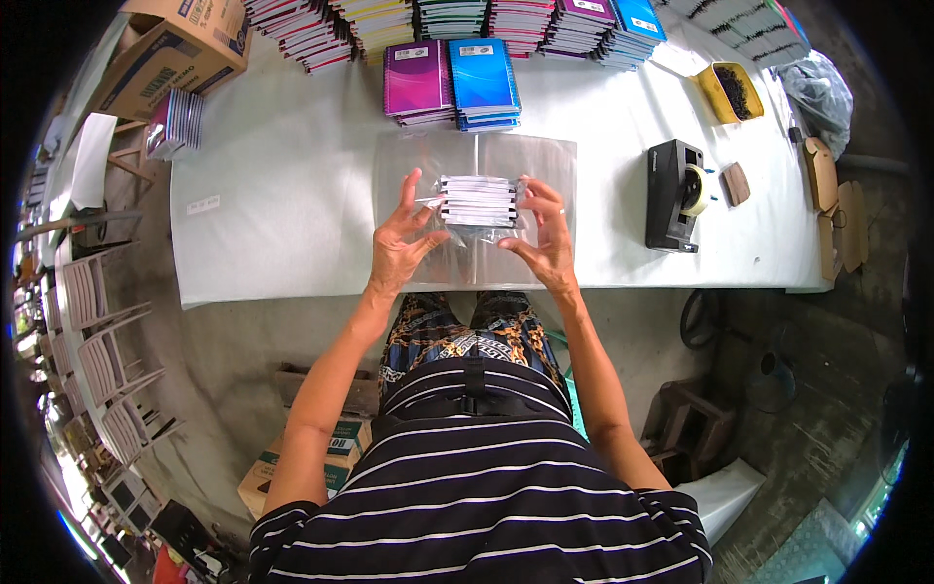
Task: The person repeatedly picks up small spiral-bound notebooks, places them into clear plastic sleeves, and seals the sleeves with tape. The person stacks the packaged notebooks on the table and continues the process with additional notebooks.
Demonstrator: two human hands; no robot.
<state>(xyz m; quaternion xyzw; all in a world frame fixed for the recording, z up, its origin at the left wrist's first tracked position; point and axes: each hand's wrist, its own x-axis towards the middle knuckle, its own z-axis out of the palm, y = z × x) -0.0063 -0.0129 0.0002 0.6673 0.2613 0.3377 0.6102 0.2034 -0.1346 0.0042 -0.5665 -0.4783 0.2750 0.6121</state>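
Stack (479,201) in clear film (473,237), on clear sheet (418,156), near side of table (292,224). Left hand (396,251) and right hand (553,251) flank it, fingers part-curled, seemingly steadying both ends; pinching or not, can't tell at this size. Tape dispenser (667,200) right, reachable.

a cardboard box (185,70) I see upper left, pale chairs (103,368) far left, a yellow tub (711,96) upper right

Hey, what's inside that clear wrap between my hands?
Inside the clear wrap, a small stack shows its pale, layered edges. Its underside and the faces between layers are covered.
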